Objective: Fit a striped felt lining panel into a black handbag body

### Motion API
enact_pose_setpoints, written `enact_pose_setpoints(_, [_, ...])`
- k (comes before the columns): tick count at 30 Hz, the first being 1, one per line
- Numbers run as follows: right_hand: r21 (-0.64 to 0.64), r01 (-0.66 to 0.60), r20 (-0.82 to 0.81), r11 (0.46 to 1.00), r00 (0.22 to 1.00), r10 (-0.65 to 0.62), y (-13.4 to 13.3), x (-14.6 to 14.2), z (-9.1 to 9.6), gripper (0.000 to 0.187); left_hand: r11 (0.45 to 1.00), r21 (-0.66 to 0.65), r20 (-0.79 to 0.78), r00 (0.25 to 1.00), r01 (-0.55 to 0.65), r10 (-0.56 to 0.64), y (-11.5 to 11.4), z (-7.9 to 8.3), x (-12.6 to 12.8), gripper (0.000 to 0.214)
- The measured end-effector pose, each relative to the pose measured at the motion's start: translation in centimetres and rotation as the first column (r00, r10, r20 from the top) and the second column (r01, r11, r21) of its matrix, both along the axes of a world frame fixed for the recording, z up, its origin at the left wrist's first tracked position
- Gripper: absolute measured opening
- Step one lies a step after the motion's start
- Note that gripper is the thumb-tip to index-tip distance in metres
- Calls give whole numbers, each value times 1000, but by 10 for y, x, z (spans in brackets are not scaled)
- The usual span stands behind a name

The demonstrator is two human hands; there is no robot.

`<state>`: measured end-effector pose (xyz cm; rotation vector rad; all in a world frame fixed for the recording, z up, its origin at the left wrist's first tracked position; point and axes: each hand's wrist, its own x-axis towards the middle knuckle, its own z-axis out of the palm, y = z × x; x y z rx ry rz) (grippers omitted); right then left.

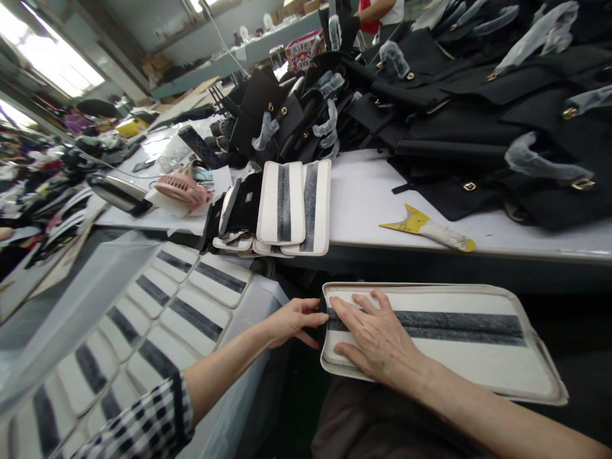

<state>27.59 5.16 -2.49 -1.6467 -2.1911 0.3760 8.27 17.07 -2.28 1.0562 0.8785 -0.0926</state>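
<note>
A long cream panel (478,357) with a dark grey strip down its middle lies across my lap. My right hand (377,338) rests flat on its left end, fingers spread. My left hand (296,319) pinches the panel's left edge, where a small dark piece shows between the fingers.
A row of the same striped panels (191,306) lies at my left on a low surface. More panels (294,204) are stacked on the white table (377,204). A yellow-handled scraper (430,229), black bags (478,115), a pink fan (182,188). A person stands far back.
</note>
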Motion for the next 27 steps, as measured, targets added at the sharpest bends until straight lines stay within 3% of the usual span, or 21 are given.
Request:
enact_pose_setpoints(7, [16,-2,13,1000,1000,1,0,1,-3,64,994,38,-95,990,106,-102,9,6,8,53])
enact_pose_setpoints(15, [19,3,7,1000,1000,-3,1,1,-4,68,982,141,-105,988,127,-112,2,1,8,52])
enact_pose_setpoints(20, [1,10,8,1000,1000,-10,2,0,-6,69,977,212,-51,999,13,-2,-15,-6,7,57])
enact_pose_setpoints(24, [0,21,21,1000,1000,-21,3,0,-4,68,940,300,-53,981,-164,188,-37,-17,4,60])
enact_pose_setpoints(27, [7,21,34,1000,999,-21,2,-1,-1,66,912,279,-32,946,-302,323,-50,-27,0,64])
